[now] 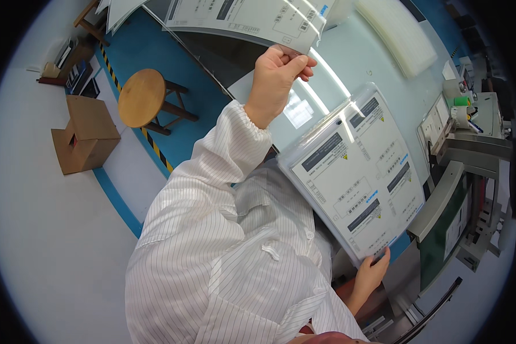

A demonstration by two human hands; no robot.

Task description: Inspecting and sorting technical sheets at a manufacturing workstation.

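My left hand [284,74], reaching forward, is closed with thumb and fingers pinching the near corner of a thin printed sheet [252,17]. The sheet is pale with dark label blocks, bends upward and runs out of the top of the view. A stack of similar printed sheets [361,166] in clear plastic lies on the glossy pale table [378,63], close in front of me. My right hand [371,280] grips the near lower edge of this stack, thumb at the edge; some of its fingers are hidden.
A pile of translucent sheets [398,34] lies at the table's far side. To the right stands a metal machine [441,200], with power sockets [436,123] and a green tape roll [461,101] nearby. A round wooden stool [142,98] and an open cardboard box [86,135] stand at left.
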